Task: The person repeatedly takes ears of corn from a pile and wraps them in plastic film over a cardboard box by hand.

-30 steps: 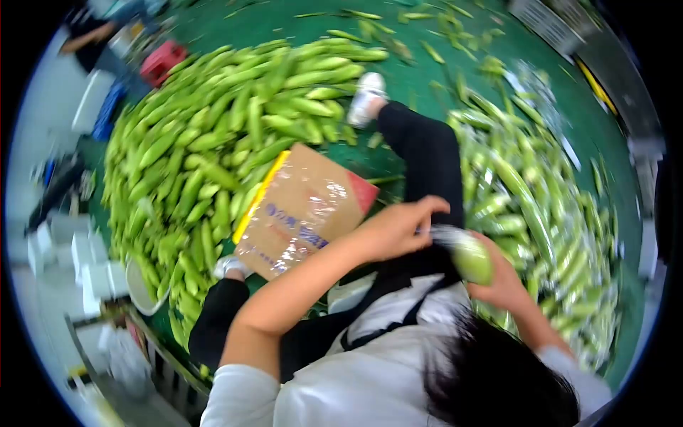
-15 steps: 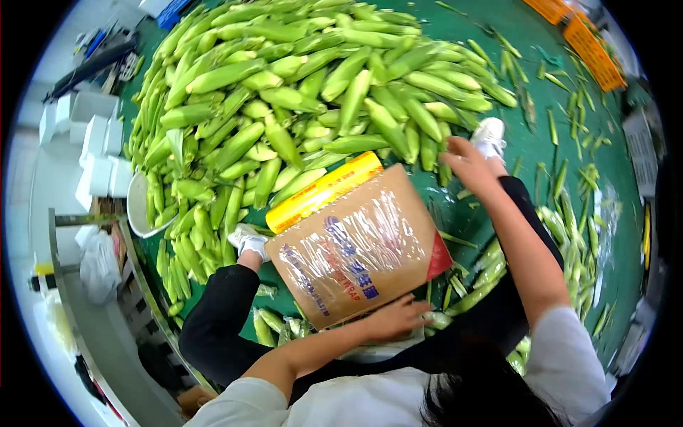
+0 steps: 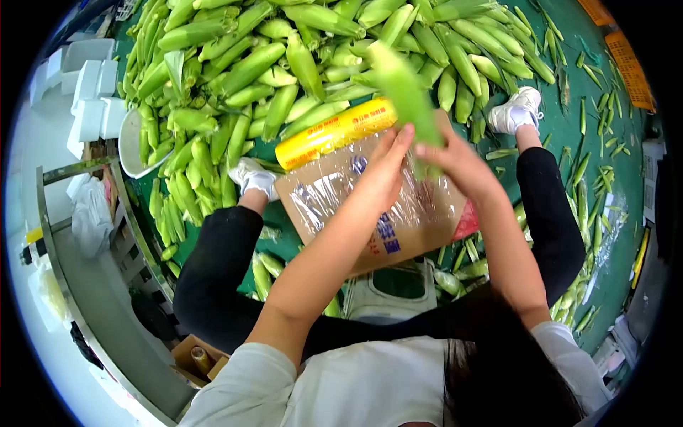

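My right hand (image 3: 459, 164) is closed around a green ear of corn (image 3: 407, 92), its husk on. The ear is held tilted above the box and is blurred by motion. My left hand (image 3: 388, 171) is close beside its lower end, fingers stretched out; whether they touch the ear I cannot tell. Below both hands a cardboard box (image 3: 320, 203) lies tilted between my legs, its top covered with clear plastic film. A yellow roll of cling film (image 3: 334, 133) lies along the box's far edge.
A large heap of husked-on corn (image 3: 249, 67) spreads ahead over the green floor. A white tub (image 3: 135, 146) stands left of it, near a metal-framed rack (image 3: 53, 242). Wrapped ears (image 3: 263, 274) lie by my legs. An orange crate (image 3: 629, 67) stands far right.
My right hand has come back from the heap's edge with an ear of corn. My left hand has risen from the box's near edge to meet it. The view has shifted slightly.
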Motion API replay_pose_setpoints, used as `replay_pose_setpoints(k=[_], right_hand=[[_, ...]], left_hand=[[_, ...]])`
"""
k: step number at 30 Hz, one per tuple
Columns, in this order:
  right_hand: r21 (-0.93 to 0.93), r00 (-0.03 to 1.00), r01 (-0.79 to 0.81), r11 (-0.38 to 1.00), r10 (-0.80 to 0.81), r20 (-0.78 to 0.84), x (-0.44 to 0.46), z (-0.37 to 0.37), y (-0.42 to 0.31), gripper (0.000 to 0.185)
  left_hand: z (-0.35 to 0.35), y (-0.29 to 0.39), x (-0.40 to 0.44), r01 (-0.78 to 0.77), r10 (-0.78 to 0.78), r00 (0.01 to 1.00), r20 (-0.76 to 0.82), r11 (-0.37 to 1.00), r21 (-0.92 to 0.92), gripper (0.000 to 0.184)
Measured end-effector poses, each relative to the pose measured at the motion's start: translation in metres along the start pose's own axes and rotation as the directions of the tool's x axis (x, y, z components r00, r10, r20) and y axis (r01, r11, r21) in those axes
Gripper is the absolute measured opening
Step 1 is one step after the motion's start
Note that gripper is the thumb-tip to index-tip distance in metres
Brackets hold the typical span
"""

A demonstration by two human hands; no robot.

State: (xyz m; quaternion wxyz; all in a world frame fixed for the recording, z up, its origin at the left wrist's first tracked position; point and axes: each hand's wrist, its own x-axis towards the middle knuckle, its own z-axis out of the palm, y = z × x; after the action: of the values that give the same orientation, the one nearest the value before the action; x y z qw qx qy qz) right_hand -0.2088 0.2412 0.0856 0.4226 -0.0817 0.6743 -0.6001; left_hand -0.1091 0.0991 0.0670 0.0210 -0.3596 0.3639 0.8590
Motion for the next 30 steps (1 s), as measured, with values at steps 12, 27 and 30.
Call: replay_pose_setpoints(k=[12,27,30], right_hand=[[-0.733,0.945,-0.202,0.650,-0.069,-0.321,-0.077,-0.018,0.158,0.026],[-0.784,0.747,0.586,0.205,-0.511,0.424,-0.006,0.073,0.110,0.071],[-0.700,0.670,0.702,0.130,-0.455,0.587,0.017,0.064,0.106,0.076]], left_hand=[[-0.144,-0.032,-0.053,-0.405,0.470,0.789,0.395,-0.086,0.910,0.057],[-0.202,-0.084,-0.128,-0.543,0.256,0.668,0.698,-0.473,0.694,0.055],[-0.219,-0.080,-0.123,-0.497,0.258,0.732,0.631,-0.432,0.753,0.033]])
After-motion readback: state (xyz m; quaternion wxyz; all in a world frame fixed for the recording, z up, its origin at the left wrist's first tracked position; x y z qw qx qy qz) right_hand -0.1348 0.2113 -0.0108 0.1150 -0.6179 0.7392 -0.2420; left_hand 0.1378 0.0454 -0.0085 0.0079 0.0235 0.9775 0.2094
